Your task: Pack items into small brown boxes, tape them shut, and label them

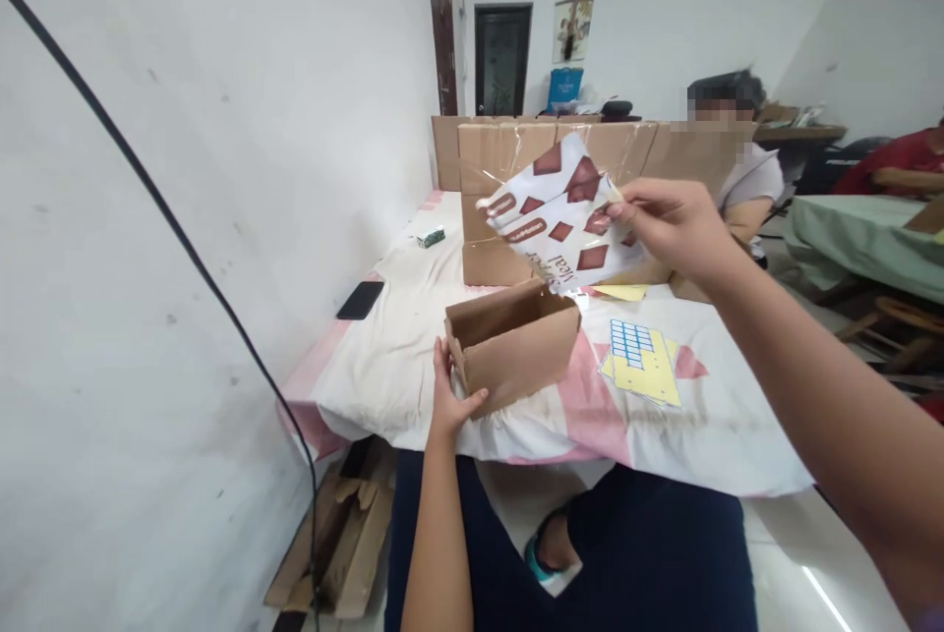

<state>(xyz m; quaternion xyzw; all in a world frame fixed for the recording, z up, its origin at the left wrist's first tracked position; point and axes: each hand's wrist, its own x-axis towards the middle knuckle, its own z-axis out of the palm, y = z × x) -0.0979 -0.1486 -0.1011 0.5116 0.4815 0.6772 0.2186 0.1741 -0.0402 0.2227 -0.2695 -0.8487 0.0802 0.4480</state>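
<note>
My left hand (455, 386) grips the near left end of a small open-topped cardboard box (525, 357), thumb on its front wall. The box stands slightly askew on the cloth-covered table (413, 357), and its inside is dark. Above its right end, my right hand (668, 219) pinches the edge of a white printed plastic packet (560, 214) with reddish-brown diamond shapes and part of the word "Meal". Whether anything is inside the packet I cannot tell. To the right of the box lie yellow sticker sheets (645, 367) with blue-outlined labels.
Taped cardboard boxes (494, 160) form a row behind the work spot. A black phone (360, 300) and a small green packet (431, 237) lie at left. An open carton (339, 544) is on the floor. A black cable (162, 209) hangs along the wall. A person (752, 170) sits across.
</note>
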